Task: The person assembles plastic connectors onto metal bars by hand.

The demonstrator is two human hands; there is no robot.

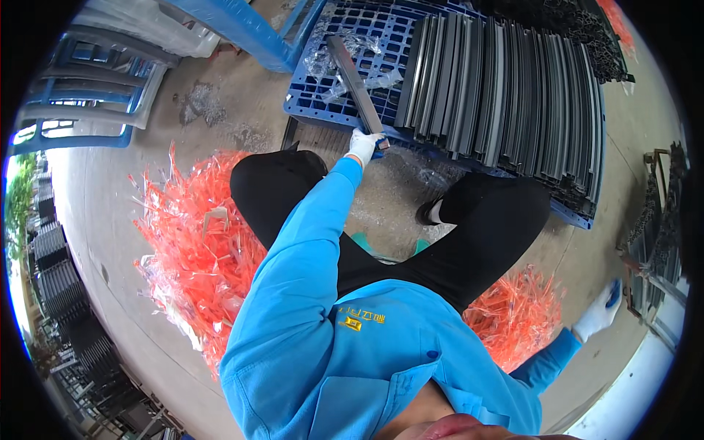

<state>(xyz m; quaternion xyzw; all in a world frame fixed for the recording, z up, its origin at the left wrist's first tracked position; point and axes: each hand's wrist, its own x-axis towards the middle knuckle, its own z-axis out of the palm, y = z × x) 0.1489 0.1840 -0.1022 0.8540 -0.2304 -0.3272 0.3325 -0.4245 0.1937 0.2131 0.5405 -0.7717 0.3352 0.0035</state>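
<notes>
My left hand, in a white glove with blue on it, is closed around the near end of a long grey metal profile. The profile points away from me, over the left part of a blue plastic pallet. Clear plastic film lies on the pallet beside it. To the right, many dark metal profiles lie side by side in a stack on the same pallet. My right hand, also gloved, is out at the far right, away from the pallet. Its fingers look stretched out, with nothing visible in them.
Heaps of orange-red plastic wrapping lie on the floor to my left and under my right arm. Blue metal racks stand at the upper left. A metal stand with dark parts is near my right hand.
</notes>
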